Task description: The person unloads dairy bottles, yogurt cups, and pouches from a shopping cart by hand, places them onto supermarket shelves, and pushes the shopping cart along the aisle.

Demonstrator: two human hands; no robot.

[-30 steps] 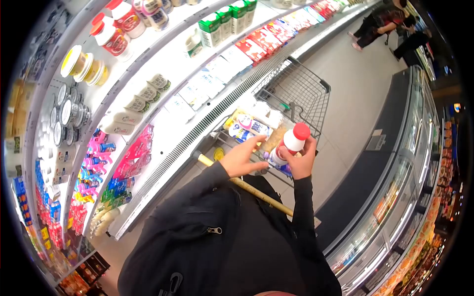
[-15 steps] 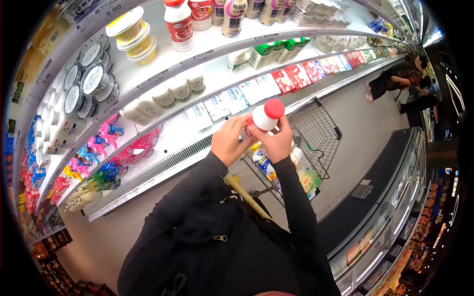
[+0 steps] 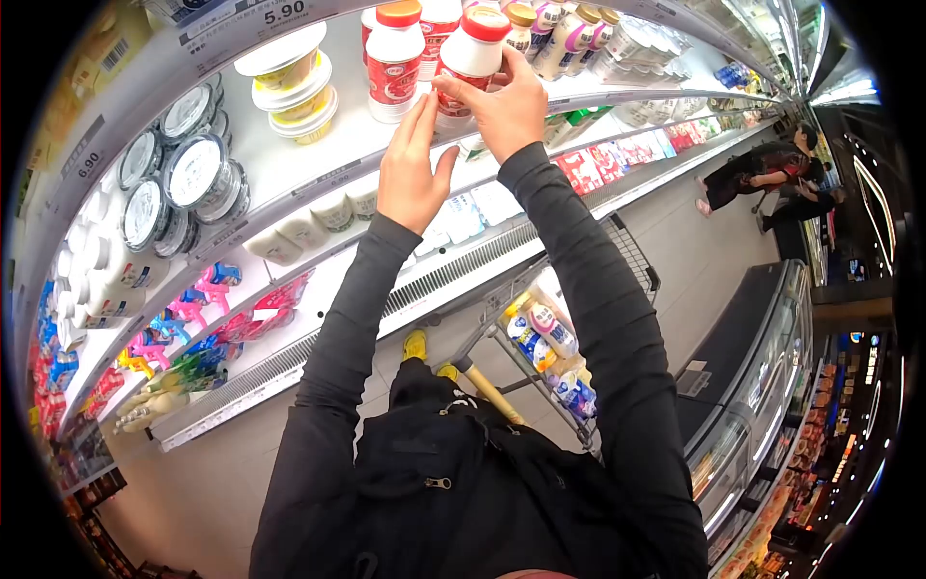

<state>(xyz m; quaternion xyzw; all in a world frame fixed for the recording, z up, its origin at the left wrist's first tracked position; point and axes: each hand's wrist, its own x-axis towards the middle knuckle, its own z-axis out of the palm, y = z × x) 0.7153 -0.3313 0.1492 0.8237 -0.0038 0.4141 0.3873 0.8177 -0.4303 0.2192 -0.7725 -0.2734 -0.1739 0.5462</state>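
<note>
the red-capped bottle [image 3: 473, 60] is at the front of the upper shelf [image 3: 357, 135], just beside a similar bottle [image 3: 394, 72] with an orange-red cap; whether its base rests on the shelf cannot be told. the right hand [image 3: 513, 108] is clamped on the red-capped bottle, thumb on the near side, the other fingers partly hidden around the far side. the left hand [image 3: 415, 174] is open below it, its fingers together and pointing up at the bottle's lower part, thumb apart; contact there is unclear. left of the bottles are stacked yellow tubs [image 3: 304, 96], and farther left dark round cups [image 3: 193, 174]. below the right forearm, the shopping cart [image 3: 492, 333] holds packaged goods [image 3: 552, 328].
</note>
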